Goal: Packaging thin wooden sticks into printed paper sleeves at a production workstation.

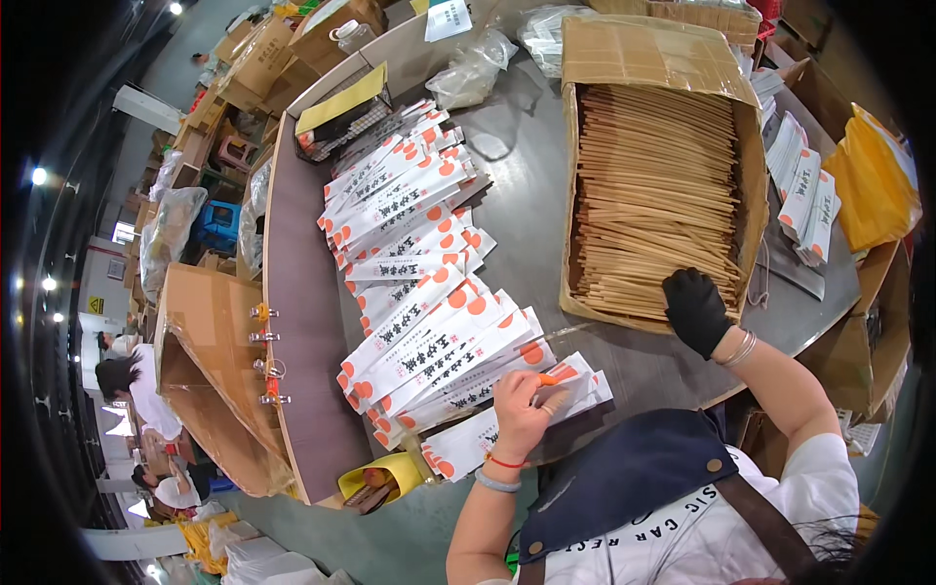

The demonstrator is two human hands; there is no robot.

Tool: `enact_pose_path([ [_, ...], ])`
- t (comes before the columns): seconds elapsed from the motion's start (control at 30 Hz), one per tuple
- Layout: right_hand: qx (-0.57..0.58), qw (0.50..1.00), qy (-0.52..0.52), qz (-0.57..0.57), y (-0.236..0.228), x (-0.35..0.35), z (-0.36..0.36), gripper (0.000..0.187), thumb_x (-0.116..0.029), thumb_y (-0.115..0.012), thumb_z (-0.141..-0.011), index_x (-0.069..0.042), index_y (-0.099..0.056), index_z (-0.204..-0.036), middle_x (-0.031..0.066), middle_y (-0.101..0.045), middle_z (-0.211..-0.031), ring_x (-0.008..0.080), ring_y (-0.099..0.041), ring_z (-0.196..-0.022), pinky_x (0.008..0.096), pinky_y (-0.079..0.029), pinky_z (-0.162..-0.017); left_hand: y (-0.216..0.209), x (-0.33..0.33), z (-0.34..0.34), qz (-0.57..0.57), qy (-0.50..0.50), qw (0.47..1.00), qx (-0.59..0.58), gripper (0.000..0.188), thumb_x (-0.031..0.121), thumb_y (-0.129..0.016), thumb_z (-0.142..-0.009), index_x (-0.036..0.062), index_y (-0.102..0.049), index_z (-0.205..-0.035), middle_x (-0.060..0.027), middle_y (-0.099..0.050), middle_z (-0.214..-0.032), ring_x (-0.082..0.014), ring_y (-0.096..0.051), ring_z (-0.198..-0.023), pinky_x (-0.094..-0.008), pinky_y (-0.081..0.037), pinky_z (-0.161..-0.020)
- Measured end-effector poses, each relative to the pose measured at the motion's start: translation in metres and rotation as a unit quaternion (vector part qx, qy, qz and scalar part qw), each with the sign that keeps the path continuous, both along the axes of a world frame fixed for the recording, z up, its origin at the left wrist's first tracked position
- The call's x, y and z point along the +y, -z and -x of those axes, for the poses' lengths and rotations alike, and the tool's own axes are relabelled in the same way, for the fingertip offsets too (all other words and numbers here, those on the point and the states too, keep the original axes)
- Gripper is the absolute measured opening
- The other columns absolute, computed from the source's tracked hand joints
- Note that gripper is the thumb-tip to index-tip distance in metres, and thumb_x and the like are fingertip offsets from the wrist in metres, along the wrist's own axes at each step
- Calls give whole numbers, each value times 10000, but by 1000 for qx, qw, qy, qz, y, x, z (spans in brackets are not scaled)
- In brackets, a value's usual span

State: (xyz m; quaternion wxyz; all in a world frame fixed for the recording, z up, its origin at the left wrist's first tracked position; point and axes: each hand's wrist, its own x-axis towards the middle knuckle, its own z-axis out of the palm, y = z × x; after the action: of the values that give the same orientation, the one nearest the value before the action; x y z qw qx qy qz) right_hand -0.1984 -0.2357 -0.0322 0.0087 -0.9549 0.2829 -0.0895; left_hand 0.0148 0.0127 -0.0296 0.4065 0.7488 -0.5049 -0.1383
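At 5 o'clock, the bare left hand (522, 414) bends its fingers over white paper sleeves (429, 356) with orange dots, while at 3 o'clock the black-gloved right hand (696, 312) curls onto wooden sticks (658, 185) in a cardboard box (653, 54); whether either closes on anything cannot be told from this angle. The sleeves fan from 11 to 6 o'clock beside a brown side board (310, 292) at 9 o'clock, and grey tabletop (526, 229) spreads between them and the box's rim at 2 o'clock.

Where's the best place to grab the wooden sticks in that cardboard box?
Probably near their right ends, from above: the wooden sticks lie crosswise in the open-topped cardboard box, whose walls hem in both ends. The gloved right hand is there.
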Motion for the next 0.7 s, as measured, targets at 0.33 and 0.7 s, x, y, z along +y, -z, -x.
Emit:
enact_pose_path([
  [0.33, -43, 969, -148, -193, -59, 25, 13, 207, -178, -718, -792, -129, -648, -981, 75, -605, -793, 291, -623, -767, 412, -494, -663, -1, 5, -6, -5, 10, 999, 42, 167, 209, -791, -796, 78, -719, -869, -24, -580, -791, -202, -521, -740, -311, -402, -721],
  [0.7, -44, 964, -200, -168, -60, 32, 1, 146, -140, -695, -786, -139, -646, -923, 66, -597, -760, 290, -616, -701, 419, -480, -603, -13, -2, -4, 8, 58, 998, -15, 171, 246, -762, -823, 89, -723, -876, -20, -616, -845, -208, -548, -788, -331, -392, -767],
])
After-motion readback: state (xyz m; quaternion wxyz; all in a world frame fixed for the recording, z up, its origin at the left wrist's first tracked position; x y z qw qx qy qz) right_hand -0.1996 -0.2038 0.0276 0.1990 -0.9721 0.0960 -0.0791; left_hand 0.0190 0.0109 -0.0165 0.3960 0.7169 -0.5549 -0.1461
